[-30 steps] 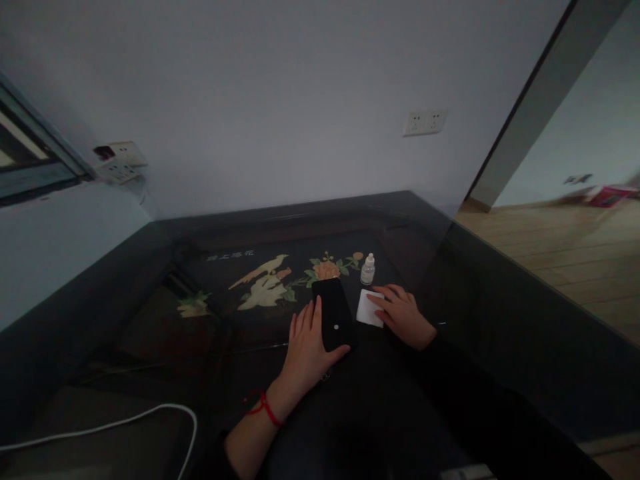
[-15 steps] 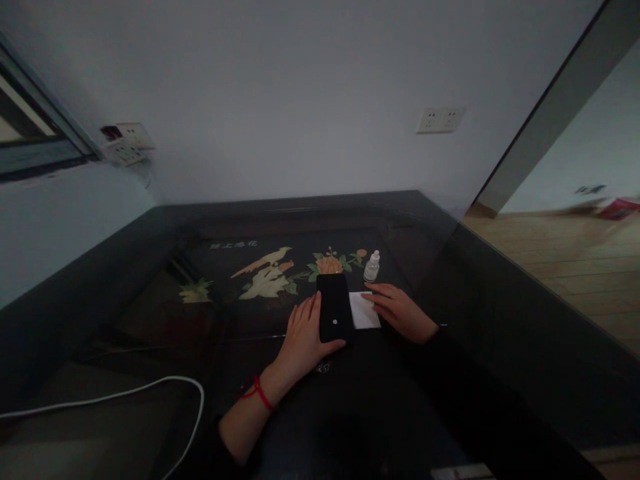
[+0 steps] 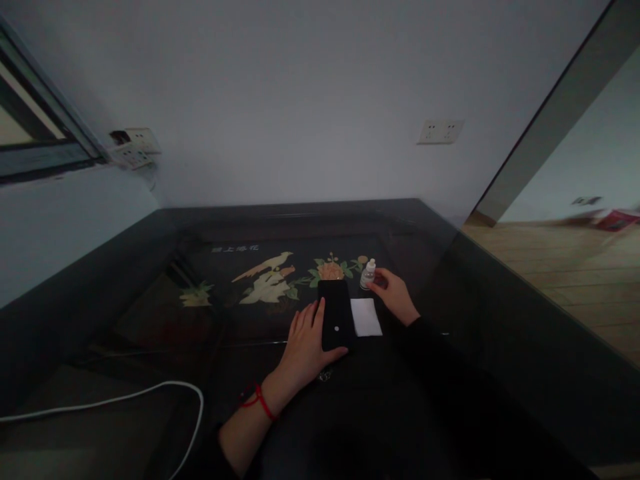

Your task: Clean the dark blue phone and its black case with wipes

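Note:
A black phone (image 3: 335, 307) with a small pale dot near its lower end lies on the dark table (image 3: 380, 400). My left hand (image 3: 306, 340) is flat, fingers stretched along the phone's left edge and thumb spread across its near end. A small white-capped dropper bottle (image 3: 367, 276) stands upright beyond the phone's right side. Thumb and fingertips of my right hand (image 3: 393, 293) are closed on the bottle's right side, its base seemingly on the table. Between the phone and my right sleeve lies a square white cloth or paper (image 3: 366, 317).
A bird-and-flower picture (image 3: 267, 280) decorates the tabletop under and beyond the phone. A white cable (image 3: 165, 384) curves over the near left. Wall sockets (image 3: 440, 132) sit above the table's back edge, with wooden floor (image 3: 550, 260) off to the right.
My right hand has left the white square, moving up to the bottle and taking hold of it. My left hand stays beside the phone. The view has shifted slightly.

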Demonstrator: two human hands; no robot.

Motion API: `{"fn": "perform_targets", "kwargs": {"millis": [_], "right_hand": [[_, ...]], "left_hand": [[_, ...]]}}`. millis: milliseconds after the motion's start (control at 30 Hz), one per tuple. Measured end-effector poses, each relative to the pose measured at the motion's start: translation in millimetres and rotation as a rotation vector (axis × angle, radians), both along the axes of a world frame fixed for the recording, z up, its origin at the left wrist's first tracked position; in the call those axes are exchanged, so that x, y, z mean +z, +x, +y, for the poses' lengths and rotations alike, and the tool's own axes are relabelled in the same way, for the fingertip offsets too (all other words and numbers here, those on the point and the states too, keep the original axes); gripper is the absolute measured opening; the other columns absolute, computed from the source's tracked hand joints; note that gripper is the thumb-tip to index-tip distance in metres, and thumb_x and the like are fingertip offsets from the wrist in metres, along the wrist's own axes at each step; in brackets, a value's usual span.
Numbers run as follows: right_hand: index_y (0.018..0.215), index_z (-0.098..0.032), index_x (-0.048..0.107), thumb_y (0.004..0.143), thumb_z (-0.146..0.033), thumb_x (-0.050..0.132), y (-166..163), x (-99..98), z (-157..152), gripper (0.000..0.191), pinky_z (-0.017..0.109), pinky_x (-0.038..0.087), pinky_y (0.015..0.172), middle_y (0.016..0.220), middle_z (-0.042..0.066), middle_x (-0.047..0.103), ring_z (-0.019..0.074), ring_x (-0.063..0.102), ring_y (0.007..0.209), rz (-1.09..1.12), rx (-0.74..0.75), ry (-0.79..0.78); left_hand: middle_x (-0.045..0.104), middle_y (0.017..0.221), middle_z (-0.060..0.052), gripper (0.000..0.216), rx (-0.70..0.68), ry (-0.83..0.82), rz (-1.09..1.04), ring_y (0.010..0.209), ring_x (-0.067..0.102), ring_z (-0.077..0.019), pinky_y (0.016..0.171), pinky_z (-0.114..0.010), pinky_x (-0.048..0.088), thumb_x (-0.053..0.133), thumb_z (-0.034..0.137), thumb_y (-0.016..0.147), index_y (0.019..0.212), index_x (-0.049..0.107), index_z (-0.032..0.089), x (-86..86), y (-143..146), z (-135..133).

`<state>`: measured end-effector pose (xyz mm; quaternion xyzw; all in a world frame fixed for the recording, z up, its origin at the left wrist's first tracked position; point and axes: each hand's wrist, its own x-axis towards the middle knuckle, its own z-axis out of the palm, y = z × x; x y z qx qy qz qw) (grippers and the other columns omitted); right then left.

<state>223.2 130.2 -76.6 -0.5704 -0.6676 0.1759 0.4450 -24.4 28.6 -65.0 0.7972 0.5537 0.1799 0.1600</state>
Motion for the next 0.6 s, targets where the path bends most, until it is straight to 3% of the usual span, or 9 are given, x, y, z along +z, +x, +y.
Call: {"fn": "perform_targets", "kwargs": {"millis": [433,533,600], "right_hand": [[0.108,-0.019,0.063,0.074,-0.029,0.066,-26.1,7.6,-16.8,0.035,0.031,0.050,0.068,0.104,0.009,0.071,0.0217,0.066,0.089,0.041,0.113,-0.024],[0.109,-0.019,0.061,0.074,-0.036,0.067,-13.4,13.1,-20.7,0.039,0.031,0.050,0.069,0.110,0.010,0.069,0.0227,0.064,0.095,0.070,0.069,-0.002],[0.097,-0.018,0.062,0.078,-0.043,0.061,0.2,15.7,-26.4,0.031,0.031,0.049,0.066,0.101,0.011,0.069,0.0226,0.064,0.089,0.086,0.005,0.007]], "left_hand": [[0.036,0.151,-0.021,0.101,0.004,0.046,-0.025,0.140,0.031,-0.0346,0.114,-0.056,0.020,0.068,0.058,0.071,0.151,0.022,0.015,-3.8,-0.4,-2.0],[0.038,0.150,-0.019,0.094,0.030,0.036,-0.141,0.139,0.032,-0.0347,0.113,-0.056,0.022,0.066,0.058,0.073,0.149,0.028,0.018,-0.7,-1.9,0.9],[0.045,0.145,-0.016,0.076,0.085,0.044,-0.351,0.135,0.039,-0.0316,0.112,-0.052,0.027,0.062,0.052,0.079,0.143,0.039,0.019,2.5,-5.7,7.7]]}}
